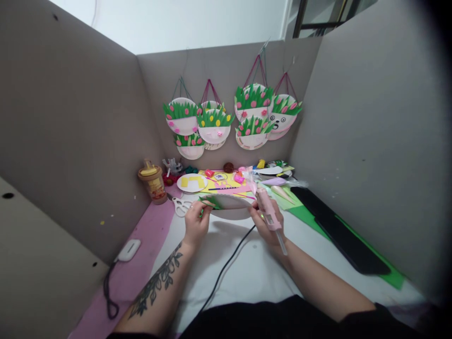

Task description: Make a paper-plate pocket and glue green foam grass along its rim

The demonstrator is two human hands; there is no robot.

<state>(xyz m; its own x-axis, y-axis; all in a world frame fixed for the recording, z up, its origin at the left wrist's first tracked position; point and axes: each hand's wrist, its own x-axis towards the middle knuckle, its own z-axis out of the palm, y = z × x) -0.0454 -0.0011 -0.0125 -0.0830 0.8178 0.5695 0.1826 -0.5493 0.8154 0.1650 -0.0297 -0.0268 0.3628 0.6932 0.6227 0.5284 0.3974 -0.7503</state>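
My left hand [197,223] is closed in a pinch at the left edge of a white paper plate [233,214] held above the table. Cut green paper [212,201] shows beside those fingertips, along the plate's upper left side. In my right hand [273,230] is a pink hot glue gun [267,209], with a clear glue stick poking out of its back end toward me. The fingers of that same hand also touch the plate's right edge. The gun's nozzle points away, and I cannot make out its tip.
Finished plate baskets with paper tulips [215,127] hang on the grey back panel. White-handled scissors [181,205], a lidded cup [153,183] and another plate [192,182] lie to the left. A black cable [229,259] crosses the table. At right lies a black slab [346,235] on green sheets.
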